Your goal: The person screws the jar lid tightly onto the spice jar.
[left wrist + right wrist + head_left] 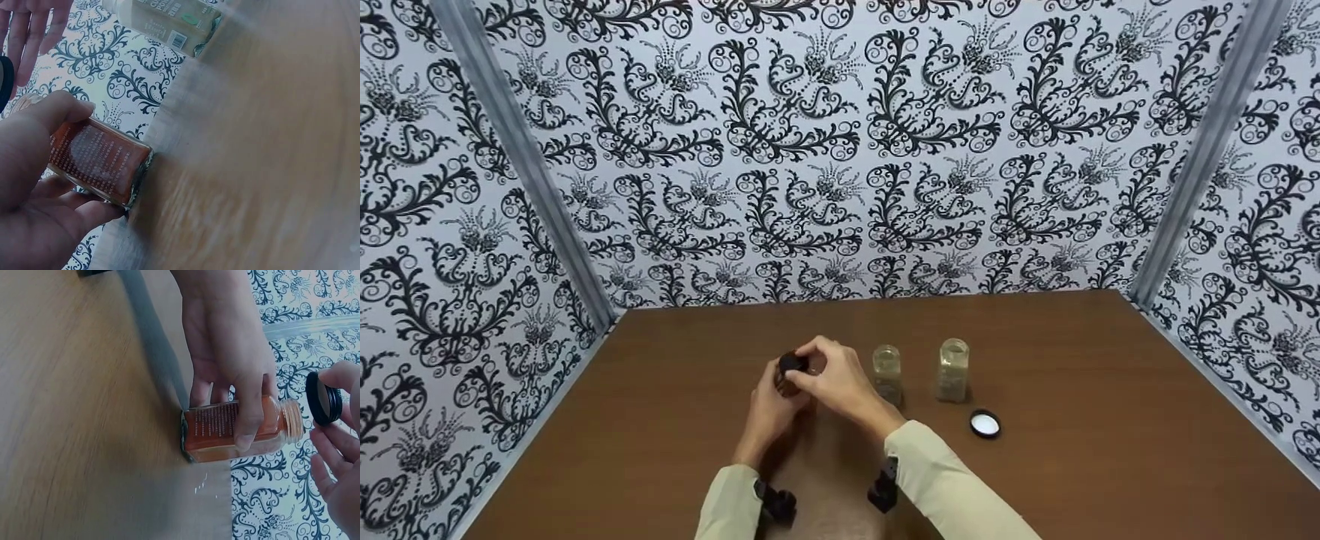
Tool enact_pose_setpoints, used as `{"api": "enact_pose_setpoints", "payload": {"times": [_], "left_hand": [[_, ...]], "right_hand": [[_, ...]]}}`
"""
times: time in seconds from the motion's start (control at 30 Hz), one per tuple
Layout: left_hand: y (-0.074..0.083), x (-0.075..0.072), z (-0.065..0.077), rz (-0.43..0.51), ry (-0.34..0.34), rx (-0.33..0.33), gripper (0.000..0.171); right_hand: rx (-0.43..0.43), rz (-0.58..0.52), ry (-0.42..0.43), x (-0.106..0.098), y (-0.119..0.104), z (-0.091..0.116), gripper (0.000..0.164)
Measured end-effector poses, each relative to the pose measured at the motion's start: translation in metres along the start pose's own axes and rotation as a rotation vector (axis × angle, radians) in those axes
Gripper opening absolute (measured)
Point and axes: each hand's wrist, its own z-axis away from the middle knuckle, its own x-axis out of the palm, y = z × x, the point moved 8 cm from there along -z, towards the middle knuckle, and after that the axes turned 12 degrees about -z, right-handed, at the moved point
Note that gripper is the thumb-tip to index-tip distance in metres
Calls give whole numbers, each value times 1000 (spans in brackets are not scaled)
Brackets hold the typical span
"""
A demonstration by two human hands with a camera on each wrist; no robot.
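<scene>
Holding glass bottle [211,429] in left hand [771,409], pinching black screw cap [326,400] in right hand [838,381]. Possible spillage through uncapped neck [292,421] from tilting.

Three glass jars stand out: one orange-red jar [214,423] and two pale jars [888,375] [952,375] to its right. Black lids number two: a held lid [333,406] by the orange-red jar's mouth, a loose lid [985,424] farther right of that jar. Two hands, one left hand [772,409] and one right hand [841,381], meet there; one counter [1072,375].
</scene>
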Motion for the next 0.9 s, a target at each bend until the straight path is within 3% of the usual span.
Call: {"api": "enact_pose_setpoints", "payload": {"times": [0.43,0.9], "left_hand": [[-1,2,-1,-15,9,-34,63],[-5,-1,0,-65,30,-53,64]], "right_hand": [[-7,45,40,-5,12,-10,24],[-31,94,-2,1,10,-15,21]]}}
